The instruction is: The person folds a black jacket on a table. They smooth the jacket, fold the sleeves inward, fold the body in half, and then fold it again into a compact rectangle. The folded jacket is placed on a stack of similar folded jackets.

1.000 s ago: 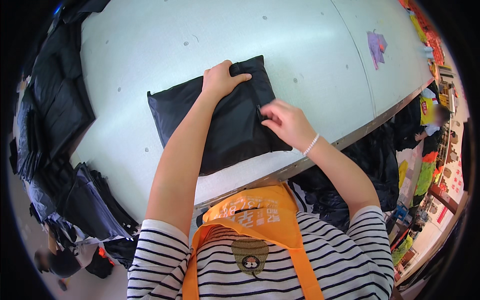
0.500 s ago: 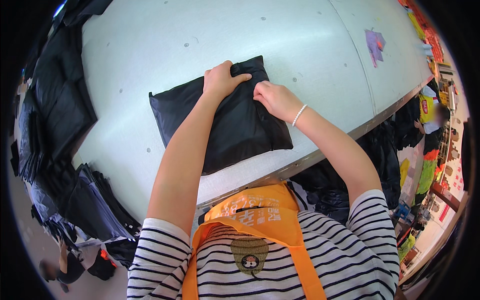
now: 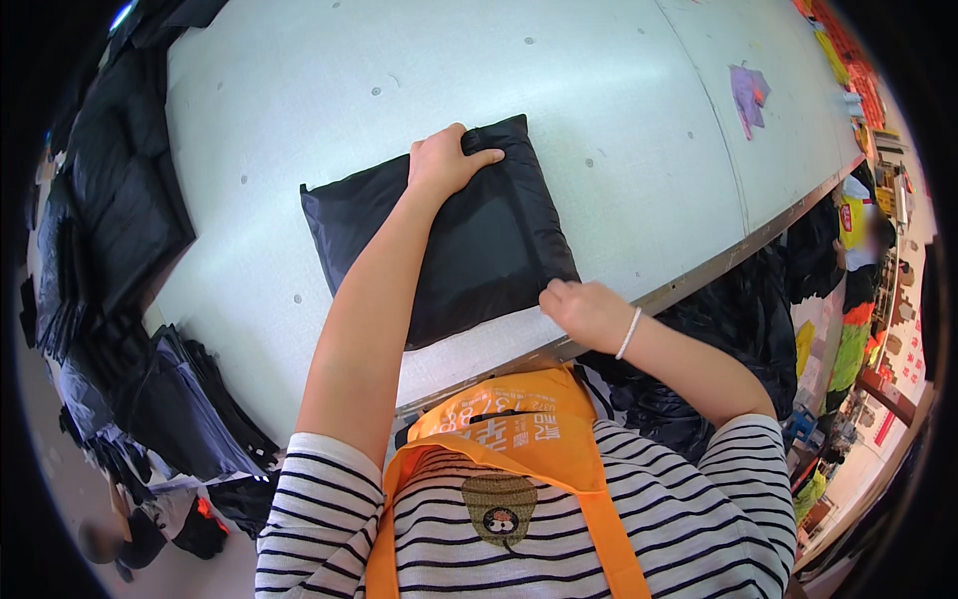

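A flat, slightly puffy black fabric pouch lies on the pale table, with a seam-like line running down near its right side. At its far edge, my left hand grips the pouch, fingers curled over the edge and thumb stretched across the top. My right hand is closed in a pinch at the pouch's near right corner, where that line ends. Whatever sits between those fingertips is hidden by them.
The table's near edge runs close below my right hand. Dark folded garments are heaped along the left side, with grey-black ones below. A purple scrap lies far right. Black fabric hangs below the table, and a co-worker is beyond.
My right hand has slid from the pouch's upper middle down along the line to the near right corner. My left hand keeps its place, and the pouch top looks flatter.
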